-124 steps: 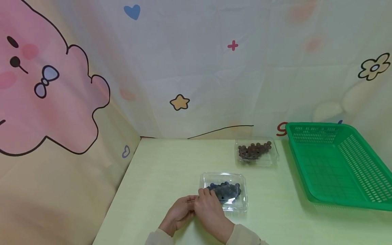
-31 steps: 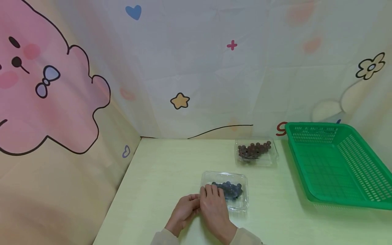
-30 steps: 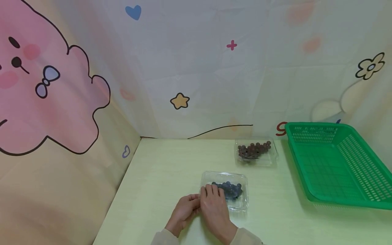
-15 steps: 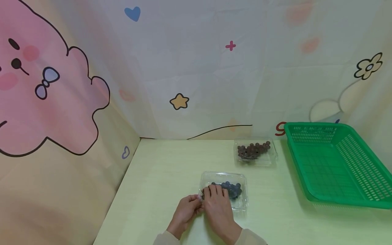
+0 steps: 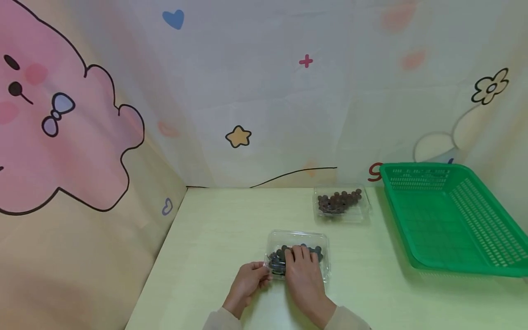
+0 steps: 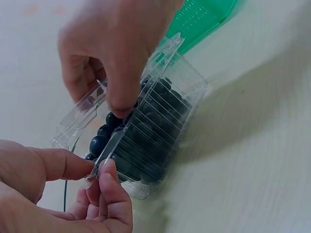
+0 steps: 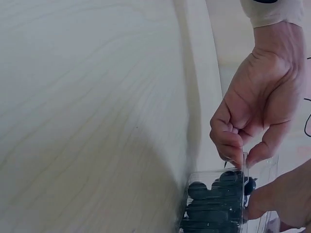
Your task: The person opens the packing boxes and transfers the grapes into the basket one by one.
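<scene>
A clear plastic clamshell box [image 5: 297,236] of dark grapes [image 6: 146,126] lies on the table in front of me. My left hand [image 5: 249,282] pinches its near left corner between thumb and index finger, as the left wrist view shows close up. My right hand [image 5: 305,279] grips the box at its near edge: the fingers lie over the lid [image 6: 80,114], and the thumb is bent down at the rim beside the grapes. Between lid edge and rim a gap shows in the left wrist view. In the right wrist view my left hand [image 7: 260,102] holds the rim corner.
Behind it to the right stands a second clear box [image 5: 360,213] with dark red grapes. A large green plastic basket [image 5: 398,220] is at the table's right side. A printed cloth [image 5: 264,91] hangs along the back and left edges of the table [image 5: 214,229].
My right hand has slid rightward along the near edge, away from my left hand, uncovering grapes on the left. The left hand stays at the corner.
</scene>
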A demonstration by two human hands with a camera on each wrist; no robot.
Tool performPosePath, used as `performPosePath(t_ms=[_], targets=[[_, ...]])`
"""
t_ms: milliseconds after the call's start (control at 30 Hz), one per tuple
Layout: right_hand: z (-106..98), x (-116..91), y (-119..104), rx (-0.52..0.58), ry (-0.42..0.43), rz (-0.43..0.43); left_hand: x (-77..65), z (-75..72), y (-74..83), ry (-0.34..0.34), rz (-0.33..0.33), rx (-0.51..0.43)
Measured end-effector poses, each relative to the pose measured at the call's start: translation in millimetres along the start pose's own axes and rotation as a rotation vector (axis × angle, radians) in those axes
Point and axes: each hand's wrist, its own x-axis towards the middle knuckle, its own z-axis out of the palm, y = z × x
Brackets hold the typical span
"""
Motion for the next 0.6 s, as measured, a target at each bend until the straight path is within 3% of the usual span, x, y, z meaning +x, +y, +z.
performPosePath(t_ms=[600], targets=[[-3, -16, 26, 0.039, 0.105, 0.024, 0.0, -1.3, -0.4, -0.005, -0.047, -0.011]])
